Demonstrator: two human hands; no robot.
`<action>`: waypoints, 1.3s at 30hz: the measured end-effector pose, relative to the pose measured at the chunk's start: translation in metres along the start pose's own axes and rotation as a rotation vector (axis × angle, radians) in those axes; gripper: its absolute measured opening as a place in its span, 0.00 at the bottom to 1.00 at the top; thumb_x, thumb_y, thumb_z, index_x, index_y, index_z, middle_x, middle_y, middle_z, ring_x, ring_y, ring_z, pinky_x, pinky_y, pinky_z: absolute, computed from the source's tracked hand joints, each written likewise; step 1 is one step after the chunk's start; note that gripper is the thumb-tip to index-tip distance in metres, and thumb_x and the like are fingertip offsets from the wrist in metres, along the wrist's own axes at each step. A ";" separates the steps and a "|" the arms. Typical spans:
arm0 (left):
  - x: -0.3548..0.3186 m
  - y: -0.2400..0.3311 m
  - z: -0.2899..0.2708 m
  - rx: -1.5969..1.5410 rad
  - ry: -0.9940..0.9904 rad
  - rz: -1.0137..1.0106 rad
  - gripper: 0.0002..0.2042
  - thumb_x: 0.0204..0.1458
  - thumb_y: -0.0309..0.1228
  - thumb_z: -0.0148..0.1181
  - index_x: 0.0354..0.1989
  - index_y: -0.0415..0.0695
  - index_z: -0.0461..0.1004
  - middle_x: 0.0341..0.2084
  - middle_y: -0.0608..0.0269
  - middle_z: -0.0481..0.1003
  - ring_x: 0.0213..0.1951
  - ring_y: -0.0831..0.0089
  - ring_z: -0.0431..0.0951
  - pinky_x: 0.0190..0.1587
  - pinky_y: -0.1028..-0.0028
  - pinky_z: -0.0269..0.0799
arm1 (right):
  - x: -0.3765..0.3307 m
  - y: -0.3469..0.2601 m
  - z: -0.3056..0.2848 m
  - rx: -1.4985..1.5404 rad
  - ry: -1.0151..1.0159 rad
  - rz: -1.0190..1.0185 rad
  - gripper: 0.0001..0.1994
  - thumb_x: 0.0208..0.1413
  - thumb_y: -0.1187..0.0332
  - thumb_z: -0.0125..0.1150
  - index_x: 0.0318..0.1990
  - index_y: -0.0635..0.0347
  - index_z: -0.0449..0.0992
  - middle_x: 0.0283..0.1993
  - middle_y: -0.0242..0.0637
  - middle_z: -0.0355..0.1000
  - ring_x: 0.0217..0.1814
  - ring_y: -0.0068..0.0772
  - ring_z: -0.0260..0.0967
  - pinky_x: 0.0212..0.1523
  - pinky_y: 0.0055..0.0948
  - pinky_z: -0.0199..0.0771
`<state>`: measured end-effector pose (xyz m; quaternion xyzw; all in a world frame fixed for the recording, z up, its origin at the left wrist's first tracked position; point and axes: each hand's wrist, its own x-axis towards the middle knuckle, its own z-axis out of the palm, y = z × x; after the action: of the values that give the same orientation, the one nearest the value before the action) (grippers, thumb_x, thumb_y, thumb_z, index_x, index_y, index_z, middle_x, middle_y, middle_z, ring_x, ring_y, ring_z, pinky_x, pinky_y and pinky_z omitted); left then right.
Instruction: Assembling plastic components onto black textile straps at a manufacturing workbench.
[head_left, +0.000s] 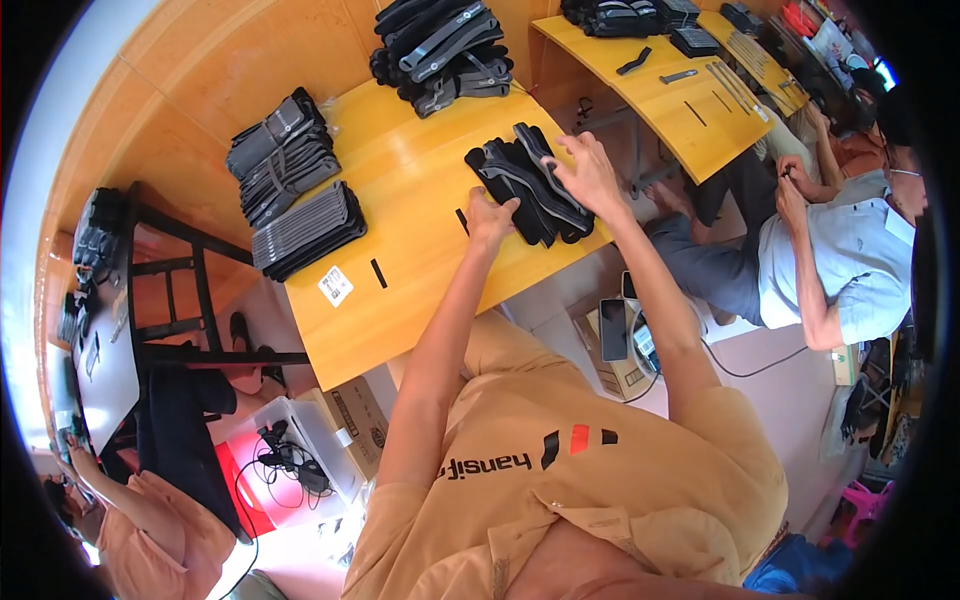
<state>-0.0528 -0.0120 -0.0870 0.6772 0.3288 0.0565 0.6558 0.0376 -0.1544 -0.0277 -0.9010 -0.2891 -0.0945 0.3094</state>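
– How's the L hand (pixel 490 218) set?
– Fingers curled, thumb laid at the near-L edge of the black straps (pixel 528 190); whether they're gripped can't be told.
– And the R hand (pixel 583 172)?
– Fingers spread wide, held over the straps' R side; contact can't be told.
– Straps' exact pos.?
– B/w & under both hands, laid side by side near the R end of the counter (pixel 400 160).
– Beyond the hands?
– Past the L hand, on the far side, a tall pile (pixel 445 60) of black-&-grey straps is stacked. Well L of that hand, a banded stack (pixel 283 160) is set w/ a ribbed stack (pixel 310 232) just nearer; a white label (pixel 336 286) is placed by the latter.
– R of the R hand?
– A 2nd counter (pixel 650 105), w/ dark bundles (pixel 692 42) at its far end; a co-worker (pixel 835 255) in a pale shirt is seated nearby. Below the R forearm, a phone (pixel 613 330) is seen by a cardboard box (pixel 620 378).
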 end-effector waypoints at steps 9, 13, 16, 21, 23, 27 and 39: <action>-0.001 -0.017 0.012 0.199 0.045 0.164 0.31 0.41 0.33 0.63 0.53 0.36 0.58 0.43 0.42 0.64 0.44 0.56 0.68 0.46 0.66 0.64 | -0.030 -0.020 0.021 -0.563 -0.002 -0.311 0.14 0.33 0.65 0.69 0.29 0.61 0.73 0.34 0.40 0.65 0.42 0.41 0.62 0.39 0.36 0.63; -0.020 -0.017 0.011 0.321 0.221 0.406 0.26 0.43 0.33 0.63 0.49 0.35 0.62 0.36 0.47 0.68 0.37 0.61 0.71 0.40 0.67 0.67 | -0.019 -0.024 0.010 -0.338 -0.079 -0.177 0.12 0.35 0.68 0.65 0.28 0.63 0.74 0.32 0.41 0.68 0.41 0.40 0.65 0.39 0.37 0.63; -0.020 -0.008 0.017 0.059 0.334 0.504 0.22 0.44 0.41 0.63 0.37 0.32 0.70 0.23 0.55 0.72 0.22 0.71 0.73 0.17 0.75 0.67 | -0.027 -0.027 0.006 -0.269 -0.063 -0.196 0.12 0.33 0.68 0.67 0.27 0.63 0.73 0.32 0.44 0.70 0.39 0.45 0.67 0.39 0.38 0.65; -0.004 0.028 0.018 0.082 -0.042 -0.103 0.24 0.44 0.48 0.61 0.26 0.32 0.71 0.19 0.57 0.73 0.16 0.72 0.72 0.17 0.77 0.66 | -0.033 -0.041 0.006 -0.338 -0.207 -0.180 0.09 0.37 0.69 0.60 0.27 0.64 0.75 0.32 0.44 0.70 0.41 0.44 0.67 0.40 0.37 0.66; 0.005 0.024 0.021 0.074 -0.074 -0.112 0.21 0.45 0.45 0.60 0.26 0.34 0.72 0.18 0.55 0.73 0.17 0.70 0.74 0.17 0.76 0.68 | -0.027 -0.030 0.004 -0.335 -0.187 -0.206 0.08 0.39 0.70 0.57 0.28 0.63 0.76 0.32 0.42 0.71 0.40 0.45 0.67 0.41 0.37 0.66; 0.007 0.022 0.024 -0.047 -0.117 -0.153 0.15 0.48 0.37 0.54 0.32 0.35 0.71 0.21 0.52 0.74 0.19 0.63 0.76 0.21 0.71 0.71 | -0.001 -0.019 -0.014 0.010 -0.342 -0.012 0.12 0.41 0.72 0.56 0.36 0.57 0.77 0.36 0.39 0.71 0.45 0.48 0.65 0.48 0.37 0.65; -0.008 -0.030 0.021 -0.785 -0.225 -0.079 0.15 0.54 0.38 0.41 0.42 0.39 0.64 0.38 0.50 0.71 0.40 0.62 0.73 0.46 0.63 0.68 | 0.016 0.004 0.031 -0.133 -0.435 0.005 0.35 0.39 0.58 0.67 0.58 0.37 0.60 0.62 0.39 0.47 0.58 0.49 0.59 0.54 0.42 0.64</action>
<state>-0.0593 -0.0362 -0.1147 0.3644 0.2343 0.0779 0.8979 0.0526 -0.1305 -0.0482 -0.9192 -0.3399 0.0842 0.1800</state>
